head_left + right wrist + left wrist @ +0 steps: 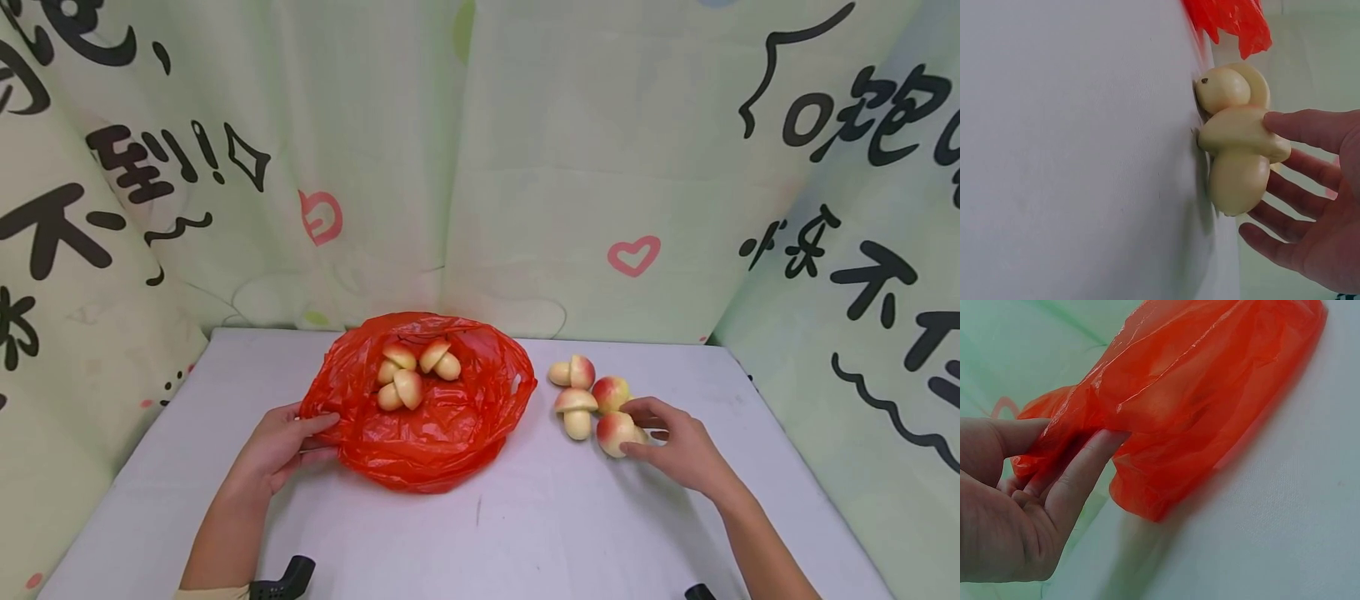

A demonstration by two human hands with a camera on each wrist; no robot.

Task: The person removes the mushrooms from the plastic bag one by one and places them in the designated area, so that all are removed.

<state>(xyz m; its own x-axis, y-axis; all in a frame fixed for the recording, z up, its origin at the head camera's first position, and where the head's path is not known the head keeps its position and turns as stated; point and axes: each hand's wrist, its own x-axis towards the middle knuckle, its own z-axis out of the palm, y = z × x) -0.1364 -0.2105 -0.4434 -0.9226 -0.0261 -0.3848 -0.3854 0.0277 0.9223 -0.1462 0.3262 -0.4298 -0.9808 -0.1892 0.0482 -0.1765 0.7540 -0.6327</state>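
A red plastic bag (pixel 442 446) lies spread with its mouth up, three toy mushrooms (pixel 408 388) inside. My left hand (pixel 288 442) pinches the bag's left rim between thumb and fingers; in the left wrist view, the red film (pixel 1172 394) passes between them. Right of the bag, several toy mushrooms with red-yellow caps and cream stems sit close together. My right hand (pixel 678 446) has thumb and index finger on either side of the cap of the nearest mushroom (pixel 615 432). The right wrist view shows that mushroom (pixel 1241 175) against the table, thumb on its cap.
Beside the gripped one are a mushroom on its side (pixel 572 372), an upright one (pixel 577 412) and another (pixel 611 392) behind. All rest on a white-covered table (pixel 480 542). Pale green printed curtains (pixel 525 167) hang behind and along both sides.
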